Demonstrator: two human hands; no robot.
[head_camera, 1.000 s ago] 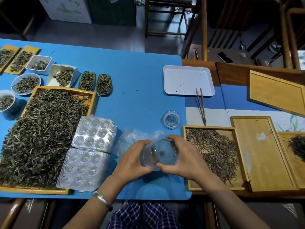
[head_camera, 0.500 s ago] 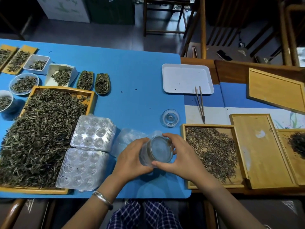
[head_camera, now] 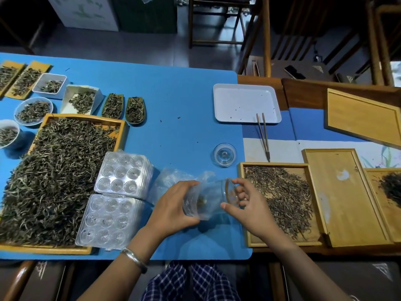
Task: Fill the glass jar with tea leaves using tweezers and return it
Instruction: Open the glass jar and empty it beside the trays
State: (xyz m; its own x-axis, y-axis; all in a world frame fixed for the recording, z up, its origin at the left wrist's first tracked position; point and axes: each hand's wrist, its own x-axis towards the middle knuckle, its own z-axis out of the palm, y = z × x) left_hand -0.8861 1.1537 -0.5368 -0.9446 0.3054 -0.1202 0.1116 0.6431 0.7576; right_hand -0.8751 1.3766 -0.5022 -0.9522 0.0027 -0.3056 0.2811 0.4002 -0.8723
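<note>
I see the blue surface [head_camera: 173, 101] lit evenly and brightly from above, with soft shadows under both hands. The room behind stays dim. Motion blur smears the glass jar [head_camera: 208, 198]; straight edges bow near the frame's borders.

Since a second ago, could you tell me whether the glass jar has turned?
Yes. The glass jar has tipped onto its side, its mouth now pointing right toward the wooden tray, no longer facing the camera.

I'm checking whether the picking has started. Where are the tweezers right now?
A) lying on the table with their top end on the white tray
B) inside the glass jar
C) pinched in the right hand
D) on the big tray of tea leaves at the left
A: the tweezers lie untouched, their top end on the white tray, while both hands hold the glass jar.
</note>
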